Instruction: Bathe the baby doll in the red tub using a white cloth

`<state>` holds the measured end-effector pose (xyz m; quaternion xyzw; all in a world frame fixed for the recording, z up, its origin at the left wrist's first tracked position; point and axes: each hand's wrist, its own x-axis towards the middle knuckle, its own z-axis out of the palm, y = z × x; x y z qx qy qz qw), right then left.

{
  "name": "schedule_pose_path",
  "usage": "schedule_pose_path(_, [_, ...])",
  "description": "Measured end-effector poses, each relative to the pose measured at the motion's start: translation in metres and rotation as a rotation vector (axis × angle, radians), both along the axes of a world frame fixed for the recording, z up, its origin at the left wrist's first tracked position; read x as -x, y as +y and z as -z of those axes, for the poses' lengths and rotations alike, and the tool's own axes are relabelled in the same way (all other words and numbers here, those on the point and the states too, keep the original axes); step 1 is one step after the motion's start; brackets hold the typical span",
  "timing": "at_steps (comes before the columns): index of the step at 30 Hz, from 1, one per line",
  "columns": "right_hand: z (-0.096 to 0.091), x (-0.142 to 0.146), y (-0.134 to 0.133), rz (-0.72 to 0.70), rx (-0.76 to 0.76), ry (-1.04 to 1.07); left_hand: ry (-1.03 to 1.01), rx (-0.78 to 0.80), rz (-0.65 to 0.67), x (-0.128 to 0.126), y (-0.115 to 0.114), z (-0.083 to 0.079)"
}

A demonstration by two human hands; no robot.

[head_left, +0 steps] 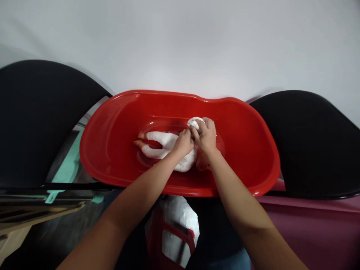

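A baby doll (161, 139) in white clothing lies in a red baby bathtub (180, 191), its feet to the left and its head to the right. My left hand (184, 142) is closed at the doll's upper body, on its far side; the part in its fingers is mostly hidden. Just right of it, my right hand (206, 135) grips a bunched white cloth (194, 122) with a small yellow mark. The two hands nearly touch. Behind my right wrist the doll's head (201, 162) is partly covered.
Black chairs stand on the left (36, 123) and right (312, 146) of the tub. A white wall (180, 45) rises behind it. Below the tub's near edge are a red stool (177, 230) and my legs. A maroon surface (315, 228) is at lower right.
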<state>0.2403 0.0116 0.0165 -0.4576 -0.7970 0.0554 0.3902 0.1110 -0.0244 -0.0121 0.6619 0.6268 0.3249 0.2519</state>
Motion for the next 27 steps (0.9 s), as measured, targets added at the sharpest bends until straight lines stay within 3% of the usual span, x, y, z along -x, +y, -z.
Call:
schedule_pose_path(7, [0.0029, -0.0013, 0.0024, 0.115, 0.170, 0.049, -0.002, -0.003, 0.029, 0.0014, -0.0047, -0.0004])
schedule_pose_path(27, [0.0048, 0.0027, 0.0086, 0.167, 0.192, 0.221, -0.041, -0.008, 0.018, 0.0011, -0.0088, -0.0065])
